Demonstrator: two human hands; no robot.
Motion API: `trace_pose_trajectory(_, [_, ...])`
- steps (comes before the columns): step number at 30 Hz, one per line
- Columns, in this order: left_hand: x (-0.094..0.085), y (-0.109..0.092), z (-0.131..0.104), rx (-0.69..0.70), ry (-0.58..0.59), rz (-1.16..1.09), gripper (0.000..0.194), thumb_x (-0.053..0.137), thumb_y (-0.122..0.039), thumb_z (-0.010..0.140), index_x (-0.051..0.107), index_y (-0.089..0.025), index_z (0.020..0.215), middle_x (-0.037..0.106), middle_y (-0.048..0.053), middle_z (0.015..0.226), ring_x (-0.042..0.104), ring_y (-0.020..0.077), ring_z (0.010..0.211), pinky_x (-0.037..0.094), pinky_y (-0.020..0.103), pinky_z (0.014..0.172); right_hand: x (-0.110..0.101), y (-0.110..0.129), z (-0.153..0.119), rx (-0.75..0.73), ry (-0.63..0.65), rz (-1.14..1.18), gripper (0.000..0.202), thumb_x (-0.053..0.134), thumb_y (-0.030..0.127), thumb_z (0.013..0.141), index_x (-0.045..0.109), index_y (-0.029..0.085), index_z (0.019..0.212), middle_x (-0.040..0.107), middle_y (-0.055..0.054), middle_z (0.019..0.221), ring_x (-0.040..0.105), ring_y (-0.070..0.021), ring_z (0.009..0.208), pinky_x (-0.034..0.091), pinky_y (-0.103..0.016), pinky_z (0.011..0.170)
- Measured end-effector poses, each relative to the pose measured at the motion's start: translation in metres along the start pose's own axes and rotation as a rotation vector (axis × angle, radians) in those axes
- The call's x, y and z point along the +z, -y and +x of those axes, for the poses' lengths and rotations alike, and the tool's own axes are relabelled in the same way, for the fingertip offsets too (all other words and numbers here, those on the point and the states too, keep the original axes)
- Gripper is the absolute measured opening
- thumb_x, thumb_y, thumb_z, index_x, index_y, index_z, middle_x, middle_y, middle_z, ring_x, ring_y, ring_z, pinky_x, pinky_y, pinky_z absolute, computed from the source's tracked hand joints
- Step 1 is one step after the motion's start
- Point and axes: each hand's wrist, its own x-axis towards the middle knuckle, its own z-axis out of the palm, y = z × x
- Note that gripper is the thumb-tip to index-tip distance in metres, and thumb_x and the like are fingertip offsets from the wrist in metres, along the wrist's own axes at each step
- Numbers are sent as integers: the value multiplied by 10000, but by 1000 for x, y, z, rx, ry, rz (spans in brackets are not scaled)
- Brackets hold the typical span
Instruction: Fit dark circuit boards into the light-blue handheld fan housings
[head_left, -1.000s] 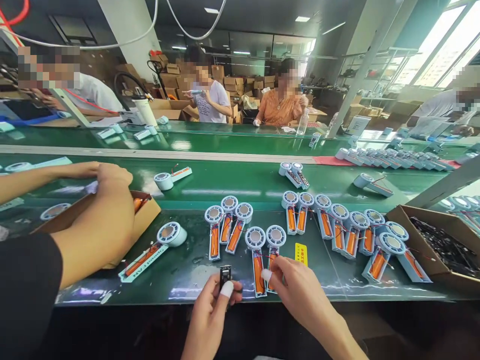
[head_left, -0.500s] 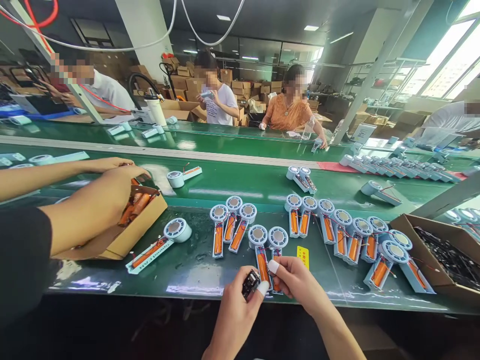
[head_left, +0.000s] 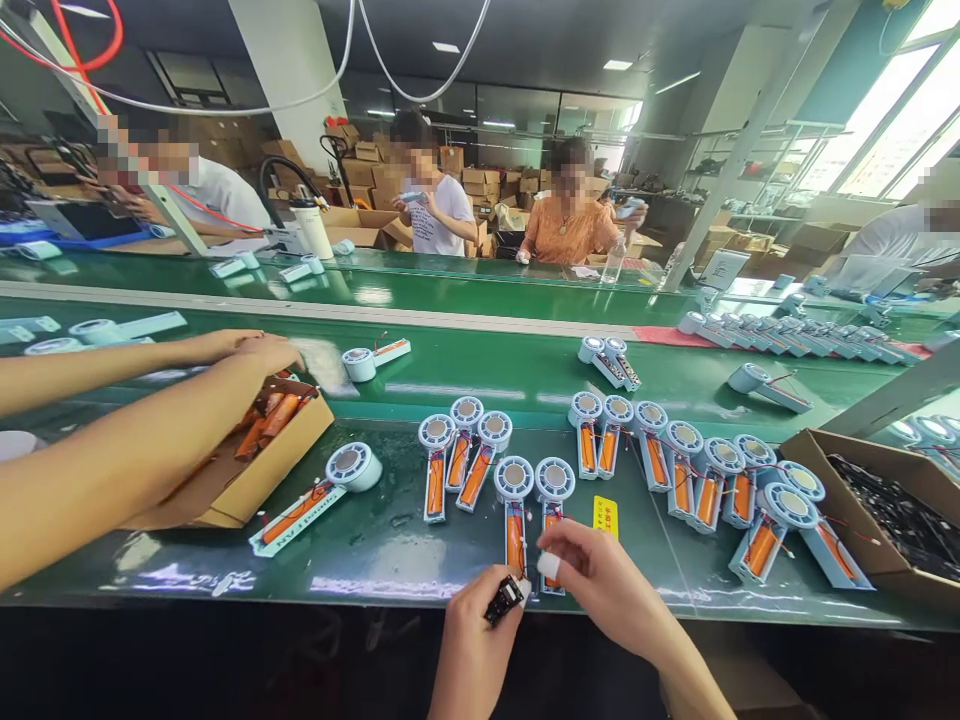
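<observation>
My left hand pinches a small black circuit board at the bench's front edge. Just beyond it lies a pale blue handheld fan with an orange battery in its open handle; thin wires run down to my left fingers. My right hand hovers over the handle end of a neighbouring fan. Its thumb and curled forefinger are slightly apart, with nothing visible between them. More such fans lie to the left, and a row of them to the right.
A carton of black parts stands at right. At left, another person's arms reach over a carton of orange batteries. A yellow label lies on the bench. Behind runs a green conveyor; several people work beyond it.
My right fingers have loosened from their pinch and moved slightly down. My left hand has lowered and tilted the circuit board. The co-worker's arms at left have shifted over the carton.
</observation>
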Motion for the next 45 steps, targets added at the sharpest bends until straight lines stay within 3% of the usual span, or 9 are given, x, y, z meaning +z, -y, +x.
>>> trace_pose_trajectory(6, [1, 2, -1, 110, -8, 7, 264, 493, -147, 781, 729, -232, 863, 764, 41, 822, 705, 214, 749, 506, 265, 683, 20, 16, 14, 44, -83, -265, 240, 540, 288, 907, 597, 200, 691, 567, 12, 592, 445, -139, 561, 272, -253, 545])
trace_pose_trajectory(17, [-3, -2, 5, -66, 102, 164, 139, 532, -150, 777, 630, -187, 685, 616, -10, 621, 510, 153, 601, 351, 231, 570, 6, 9, 51, -87, -185, -204, 281, 497, 311, 921, 610, 195, 691, 610, 3, 601, 476, -133, 527, 310, -244, 517])
trace_pose_trajectory(20, [-10, -10, 3, -103, 204, 118, 149, 554, -187, 782, 639, -188, 660, 604, -23, 605, 511, 152, 594, 338, 229, 558, 12, 6, 48, -95, -192, -201, 251, 480, 298, 933, 633, 193, 764, 639, -6, 639, 522, -146, 557, 341, -245, 531])
trace_pose_trajectory(23, [-23, -17, 1, -130, 307, 10, 141, 591, -284, 805, 703, -206, 766, 689, -6, 738, 599, 197, 721, 434, 247, 649, 18, 3, 39, -169, -241, -304, 225, 464, 300, 965, 633, 207, 849, 664, -19, 728, 577, -176, 660, 380, -259, 608])
trace_pose_trajectory(28, [-42, -21, 7, -177, 127, -131, 303, 618, -450, 837, 692, -214, 1012, 722, 25, 903, 637, 218, 826, 500, 282, 767, 27, -1, 24, -327, -288, -474, 256, 395, 297, 1025, 638, 235, 974, 686, -45, 886, 630, -192, 760, 428, -269, 675])
trace_pose_trajectory(31, [-42, -25, 11, -163, 23, -172, 352, 557, -512, 881, 654, -208, 1029, 692, 29, 885, 633, 210, 823, 502, 267, 728, 33, -4, 19, -329, -313, -396, 270, 407, 339, 1029, 639, 223, 954, 691, -60, 918, 640, -197, 791, 452, -279, 697])
trace_pose_trajectory(36, [-30, -30, 17, -26, 182, -107, 248, 598, -350, 872, 639, -240, 1089, 693, -7, 868, 613, 177, 770, 485, 240, 722, 38, -7, 16, -103, -253, -17, 386, 494, 535, 970, 645, 192, 877, 620, -18, 648, 586, -176, 602, 447, -265, 559])
trace_pose_trajectory(42, [-28, -19, 38, -65, -25, -61, 261, 568, -427, 863, 586, -202, 731, 582, -28, 663, 544, 158, 645, 428, 233, 611, 35, -11, 18, 36, -199, 333, 498, 592, 688, 853, 586, 190, 823, 525, 42, 543, 517, -124, 480, 443, -228, 460])
trace_pose_trajectory(45, [-31, -20, 38, -53, 28, -54, 215, 596, -395, 848, 615, -200, 759, 599, -30, 673, 548, 157, 637, 436, 237, 611, 33, -13, 22, 55, -193, 394, 483, 607, 677, 843, 556, 199, 798, 474, 71, 504, 476, -106, 427, 388, -202, 394])
